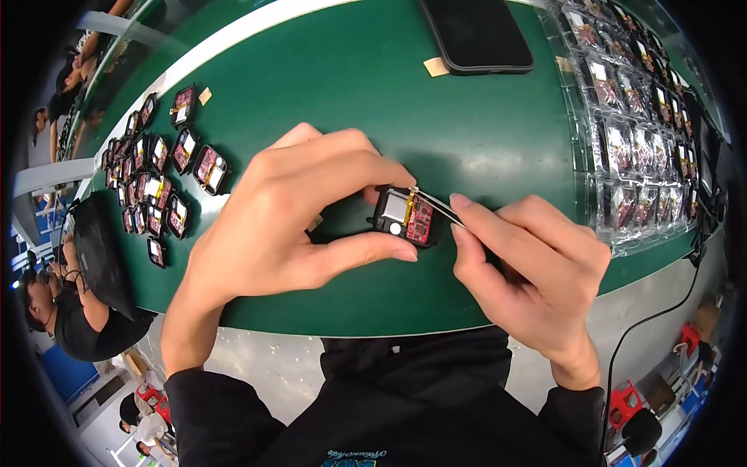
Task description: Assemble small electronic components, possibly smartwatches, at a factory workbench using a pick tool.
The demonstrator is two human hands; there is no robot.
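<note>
Between the thumb and fingers of my left hand [288,210] is a small black electronic module [420,222], gripped by its edges. Its open face shows a red circuit board, a silver battery cell, yellow tape and a round white dot. My right hand [537,265] pinches a pair of metal tweezers [442,205]. The tweezer tips meet the upper edge of the module, close to my left index fingertip. Whether they grip any part there is too small to tell.
A cluster of similar open modules [156,191] lies on the green table [482,140] at left. Clear plastic trays [622,148] holding many more stand at right. A black phone [478,35] lies at the far side beside a tan paper piece [436,67]. People sit beyond the left edge.
</note>
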